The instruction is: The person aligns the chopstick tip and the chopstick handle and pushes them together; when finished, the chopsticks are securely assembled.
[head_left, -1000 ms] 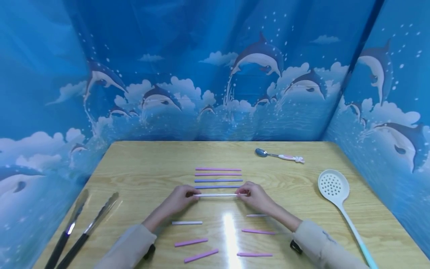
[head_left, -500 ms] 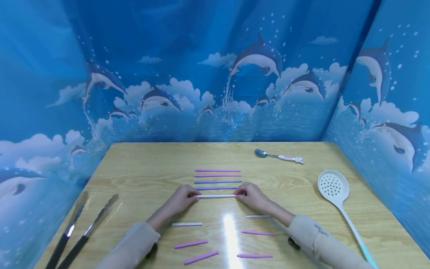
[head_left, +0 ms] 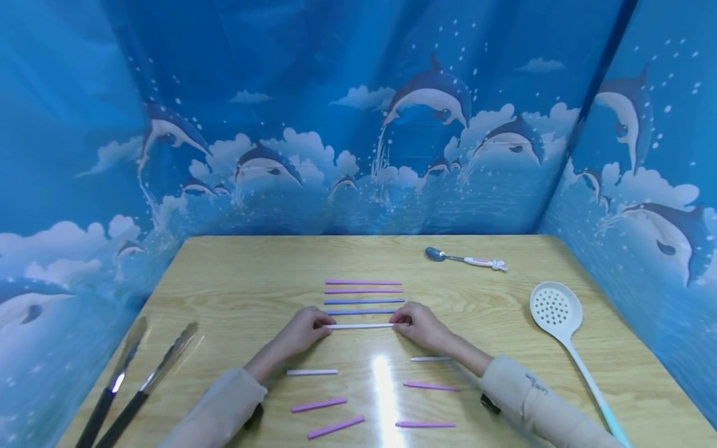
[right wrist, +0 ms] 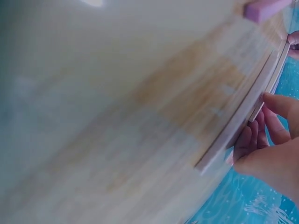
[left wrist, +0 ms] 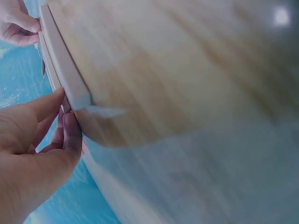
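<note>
In the head view a slim white stick (head_left: 361,326) lies crosswise between my hands. My left hand (head_left: 302,331) pinches its left end and my right hand (head_left: 421,326) its right end. Just beyond it, parallel, are two blue sticks (head_left: 364,302) and two pink sticks (head_left: 364,291), stacked in a ladder-like row. The left wrist view has thumb and fingers of the left hand (left wrist: 42,149) on the held stick, with another pale stick (left wrist: 65,60) nearer the camera. Similarly, the right hand (right wrist: 275,144) pinches beside a nearer stick (right wrist: 238,116) in the right wrist view.
Nearer me lie shorter-looking sticks: white (head_left: 312,372) and pink (head_left: 336,427) at left, white (head_left: 430,359) and pink (head_left: 426,424) at right. Two black-handled utensils (head_left: 126,407) lie far left, a slotted skimmer (head_left: 554,306) far right, a spoon (head_left: 465,259) at the back.
My right hand has shifted slightly left along the white stick, and both forearms have moved a little. The white stick stays in nearly the same place, held at both ends throughout.
</note>
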Tool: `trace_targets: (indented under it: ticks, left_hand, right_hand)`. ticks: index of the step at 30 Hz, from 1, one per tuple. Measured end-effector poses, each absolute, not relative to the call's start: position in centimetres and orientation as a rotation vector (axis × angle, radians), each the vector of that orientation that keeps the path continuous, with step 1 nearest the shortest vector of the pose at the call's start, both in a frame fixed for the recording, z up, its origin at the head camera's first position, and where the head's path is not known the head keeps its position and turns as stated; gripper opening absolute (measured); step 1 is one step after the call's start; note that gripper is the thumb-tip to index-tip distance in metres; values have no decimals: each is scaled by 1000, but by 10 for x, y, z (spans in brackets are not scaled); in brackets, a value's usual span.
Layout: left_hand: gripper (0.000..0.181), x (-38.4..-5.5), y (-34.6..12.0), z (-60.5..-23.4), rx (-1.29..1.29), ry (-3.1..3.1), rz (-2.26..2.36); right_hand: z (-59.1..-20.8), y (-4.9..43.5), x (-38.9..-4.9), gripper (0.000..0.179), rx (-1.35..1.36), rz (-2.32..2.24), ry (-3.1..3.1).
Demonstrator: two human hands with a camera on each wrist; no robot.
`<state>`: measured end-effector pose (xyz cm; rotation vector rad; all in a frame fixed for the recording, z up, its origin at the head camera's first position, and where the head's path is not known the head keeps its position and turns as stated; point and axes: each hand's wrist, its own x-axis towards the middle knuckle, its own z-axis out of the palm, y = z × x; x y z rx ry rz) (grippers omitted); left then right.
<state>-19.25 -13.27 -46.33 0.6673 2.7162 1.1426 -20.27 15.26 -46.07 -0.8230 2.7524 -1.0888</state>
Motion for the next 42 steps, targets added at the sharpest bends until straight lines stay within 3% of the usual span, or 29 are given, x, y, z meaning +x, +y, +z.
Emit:
trace_targets:
  ticks: [14,27,42]
  left_hand:
    - [18,-183,-133,-462,647,2743,1236]
    - [21,-152,-152,-460,603,2618,1304]
    - [29,-135,-161,-460,667,2390,1319]
  right_hand:
    - [-455,160,-196,9,-691,-1154,2764]
    - [-445,185,-169,19,-597,-1168,2690]
    - [-448,207,-152,24,-658,-1091,2628]
